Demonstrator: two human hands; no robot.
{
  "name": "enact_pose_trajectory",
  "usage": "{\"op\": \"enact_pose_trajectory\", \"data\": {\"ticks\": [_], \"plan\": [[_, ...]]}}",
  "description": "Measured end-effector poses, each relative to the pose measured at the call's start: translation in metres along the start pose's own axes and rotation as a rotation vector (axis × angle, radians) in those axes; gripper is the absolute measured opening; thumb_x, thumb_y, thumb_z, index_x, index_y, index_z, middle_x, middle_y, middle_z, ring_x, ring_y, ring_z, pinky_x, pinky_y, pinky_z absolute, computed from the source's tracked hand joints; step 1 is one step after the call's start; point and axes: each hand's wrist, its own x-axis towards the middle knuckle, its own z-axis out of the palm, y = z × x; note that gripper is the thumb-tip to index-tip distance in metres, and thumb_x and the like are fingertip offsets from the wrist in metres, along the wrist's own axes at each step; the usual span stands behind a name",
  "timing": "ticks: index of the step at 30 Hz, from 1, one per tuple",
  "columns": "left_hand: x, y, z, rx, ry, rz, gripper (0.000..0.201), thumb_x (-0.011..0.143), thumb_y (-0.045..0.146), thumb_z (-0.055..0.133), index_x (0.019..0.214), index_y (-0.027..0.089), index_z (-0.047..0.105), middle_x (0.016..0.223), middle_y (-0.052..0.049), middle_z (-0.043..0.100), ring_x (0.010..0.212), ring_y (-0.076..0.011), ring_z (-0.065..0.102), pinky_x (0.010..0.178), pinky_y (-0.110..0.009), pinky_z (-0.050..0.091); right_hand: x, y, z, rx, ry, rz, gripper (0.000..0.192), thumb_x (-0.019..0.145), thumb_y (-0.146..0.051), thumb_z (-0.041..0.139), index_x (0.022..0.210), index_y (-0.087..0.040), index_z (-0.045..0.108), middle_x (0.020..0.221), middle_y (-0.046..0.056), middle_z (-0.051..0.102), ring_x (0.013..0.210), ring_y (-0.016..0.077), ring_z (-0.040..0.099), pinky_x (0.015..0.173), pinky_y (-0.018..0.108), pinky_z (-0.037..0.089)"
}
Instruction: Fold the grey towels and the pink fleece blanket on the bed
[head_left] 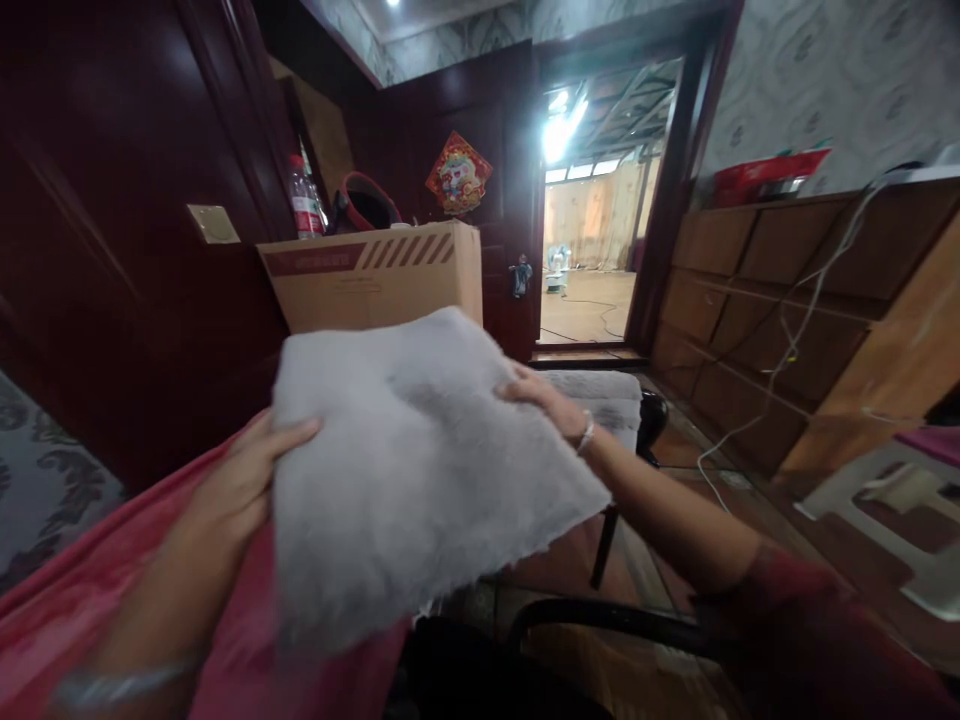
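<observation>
The grey plush sheet (420,450) is held up on the near side of the cardboard box (375,285). The person's left hand (247,470) grips one edge, thumb on top; the right hand (544,400) has its fingers grasping the opposite edge. Lifting and spreading look done — laying it down is not. Another plush piece (596,385) lies right of the box — whether finished, one cannot tell.
</observation>
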Motion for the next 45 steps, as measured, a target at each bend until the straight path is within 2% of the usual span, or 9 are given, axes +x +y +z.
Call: {"op": "enact_pose_trajectory", "data": {"ticks": [6, 9, 12, 23, 28, 33, 36, 39, 45], "plan": [[0.075, -0.01, 0.154, -0.044, -0.417, 0.08, 0.049, 0.066, 0.013, 0.077, 0.114, 0.012, 0.068, 0.108, -0.012, 0.074, 0.096, -0.0265, 0.071, 0.086, -0.038, 0.06, -0.02, -0.057, -0.124, -0.131, 0.279, -0.074, 0.047, 0.066, -0.021, 0.071, 0.112, -0.02, 0.066, 0.084, 0.0, 0.068, 0.065, 0.0151, 0.062, 0.061, 0.027, 0.053], [0.099, -0.041, 0.214, 0.086, -0.342, 0.089, 0.064, 0.074, 0.009, 0.068, 0.136, 0.013, 0.057, 0.127, -0.016, 0.068, 0.11, -0.0277, 0.068, 0.097, -0.041, 0.055, -0.026, -0.048, -0.171, -0.229, 0.382, -0.05, 0.058, 0.063, -0.021, 0.074, 0.12, -0.02, 0.064, 0.088, 0.0, 0.07, 0.066, 0.0155, 0.063, 0.061, 0.028, 0.054], [0.106, -0.07, 0.243, 0.227, -0.241, 0.095, 0.07, 0.075, 0.003, 0.063, 0.143, 0.011, 0.051, 0.139, -0.018, 0.061, 0.127, -0.0282, 0.058, 0.109, -0.039, 0.046, -0.031, -0.029, -0.205, -0.351, 0.498, 0.035, 0.073, 0.059, -0.02, 0.079, 0.129, -0.02, 0.059, 0.095, 0.001, 0.072, 0.072, 0.0161, 0.065, 0.061, 0.025, 0.053], [0.114, -0.087, 0.248, 0.315, -0.268, 0.236, 0.061, 0.083, 0.005, 0.05, 0.143, 0.012, 0.051, 0.137, -0.014, 0.063, 0.119, -0.0205, 0.064, 0.104, -0.033, 0.049, -0.035, -0.004, -0.239, -0.559, 0.477, -0.098, 0.085, 0.07, -0.04, 0.077, 0.147, -0.021, 0.046, 0.089, 0.003, 0.071, 0.072, 0.0182, 0.065, 0.066, 0.031, 0.055], [0.112, -0.096, 0.248, 0.576, -0.275, 0.461, 0.04, 0.081, 0.009, 0.054, 0.117, 0.012, 0.071, 0.124, -0.013, 0.07, 0.121, -0.0231, 0.062, 0.114, -0.038, 0.041, -0.045, -0.002, -0.254, -1.112, 0.487, -0.178, 0.066, 0.079, -0.042, 0.067, 0.139, -0.02, 0.056, 0.096, 0.007, 0.071, 0.08, 0.0219, 0.064, 0.075, 0.038, 0.056], [0.114, -0.085, 0.241, 0.697, -0.249, 0.493, 0.045, 0.079, 0.023, 0.068, 0.122, 0.011, 0.068, 0.129, -0.018, 0.063, 0.125, -0.0305, 0.057, 0.114, -0.045, 0.039, -0.051, -0.018, -0.238, -1.625, 0.509, -0.334, 0.056, 0.086, -0.05, 0.059, 0.13, -0.017, 0.064, 0.117, 0.018, 0.064, 0.107, 0.0354, 0.06, 0.094, 0.054, 0.05], [0.109, -0.07, 0.239, 0.905, -0.302, 0.717, 0.084, 0.07, 0.045, 0.081, 0.143, 0.016, 0.052, 0.152, -0.02, 0.043, 0.143, -0.0374, 0.037, 0.119, -0.051, 0.029, -0.038, -0.029, -0.214, -1.78, 0.377, -0.484, 0.072, 0.088, -0.064, 0.055, 0.144, -0.019, 0.053, 0.139, 0.02, 0.053, 0.13, 0.0401, 0.046, 0.105, 0.059, 0.04], [0.1, -0.065, 0.244, 1.126, -0.523, 0.983, 0.109, 0.063, 0.061, 0.083, 0.154, 0.024, 0.035, 0.164, -0.017, 0.025, 0.151, -0.0392, 0.02, 0.122, -0.057, 0.019, -0.017, -0.028, -0.201, -1.882, 0.14, -0.491, 0.096, 0.081, -0.081, 0.052, 0.157, -0.024, 0.033, 0.154, 0.018, 0.041, 0.139, 0.0435, 0.037, 0.107, 0.062, 0.034], [0.101, -0.092, 0.249, 1.261, -0.684, 0.966, 0.108, 0.063, 0.068, 0.08, 0.152, 0.023, 0.037, 0.14, -0.015, 0.054, 0.128, -0.0345, 0.053, 0.11, -0.048, 0.041, 0.002, -0.003, -0.219, -1.874, -0.12, -0.369, 0.107, 0.075, -0.089, 0.052, 0.156, -0.022, 0.034, 0.142, 0.019, 0.055, 0.118, 0.0393, 0.057, 0.096, 0.054, 0.044]]}}
